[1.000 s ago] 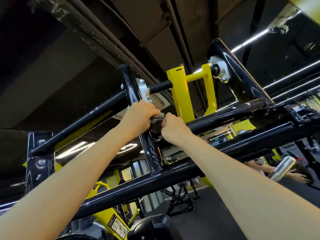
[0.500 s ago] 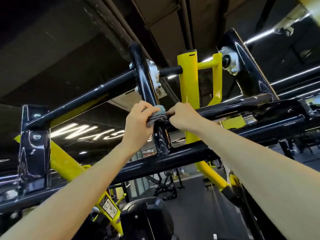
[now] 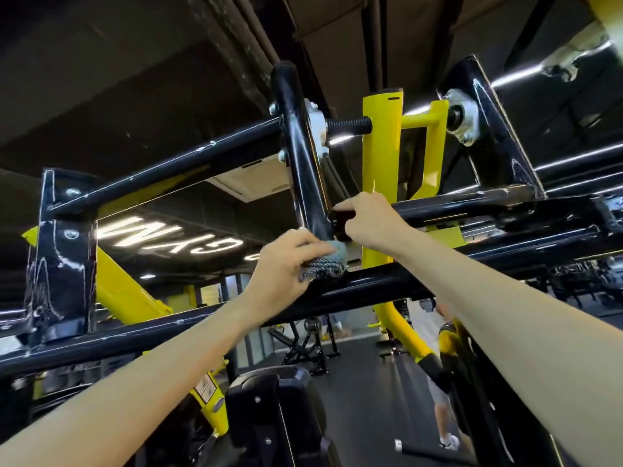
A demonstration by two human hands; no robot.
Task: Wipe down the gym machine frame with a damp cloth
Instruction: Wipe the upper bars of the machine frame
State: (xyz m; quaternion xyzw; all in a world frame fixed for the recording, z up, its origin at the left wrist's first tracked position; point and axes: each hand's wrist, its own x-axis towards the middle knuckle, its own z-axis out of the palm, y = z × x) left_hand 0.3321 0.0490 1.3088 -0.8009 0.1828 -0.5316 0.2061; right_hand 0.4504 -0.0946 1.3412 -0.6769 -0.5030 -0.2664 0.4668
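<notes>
Grey cloth in left hand on frame, right hand seemingly gripping

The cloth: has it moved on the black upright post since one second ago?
Yes. The cloth in the left hand has gone down the upright post, from mid-height to its foot at the front crossbar.

Both my arms reach up and forward, bare and nearly straight, drawing together ahead of me. My left hand shows its back to me, wrist a little bent, its fingers curled over a bunched cloth and pressing it down (the fingertips are hidden behind it). My right hand sits just above and to the right, near the left but apart from it, thumb on top, fingers curled round a dark part of the frame.
</notes>
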